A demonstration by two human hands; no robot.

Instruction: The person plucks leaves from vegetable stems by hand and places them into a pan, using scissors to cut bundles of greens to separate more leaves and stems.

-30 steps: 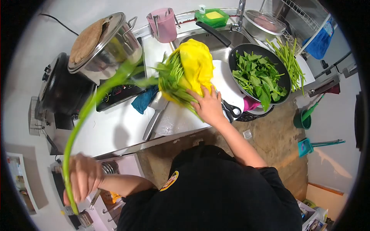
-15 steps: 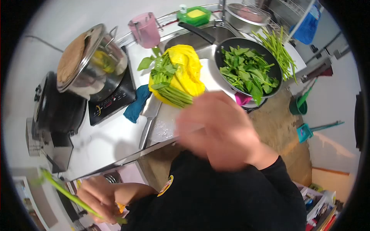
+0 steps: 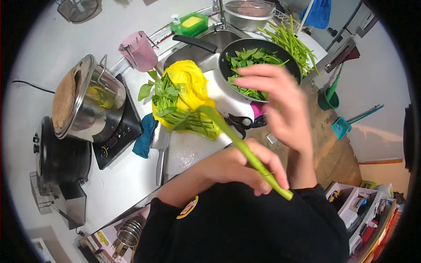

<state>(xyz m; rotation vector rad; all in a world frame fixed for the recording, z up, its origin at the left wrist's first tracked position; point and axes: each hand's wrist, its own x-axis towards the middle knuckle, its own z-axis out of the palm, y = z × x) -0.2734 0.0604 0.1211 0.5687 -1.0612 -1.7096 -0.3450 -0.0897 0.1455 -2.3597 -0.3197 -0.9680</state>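
Stalk (image 3: 241, 145), green and leaf-tipped, is held by left hand (image 3: 237, 168), right hand (image 3: 287, 107) spread.

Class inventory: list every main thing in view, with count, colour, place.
Counter: 1, white, across the view
Sink: 1, silver, in counter
Bag: 1, yellow, before sink
Bunch: 1, green, on bag
Stem: 1, green, at centre
Pan: 1, black, right of bag
Leaves: many, green, in pan
Loose stems: several, green, beyond pan
Bowl: 1, grey, beyond pan
Caddy: 1, green, behind sink
Holder: 1, pink, left of sink
Cooktop: 1, black, counter's left
Pot: 1, silver, on cooktop
Cooker: 1, black, far left
Knife: 1, silver, counter's front
Scissors: 1, black, right of bag
Bucket: 1, green, far right
Dustpan: 1, teal, near bucket
Left hand: 1, black-sleeved, holding stem
Right hand: 1, black-sleeved, before pan
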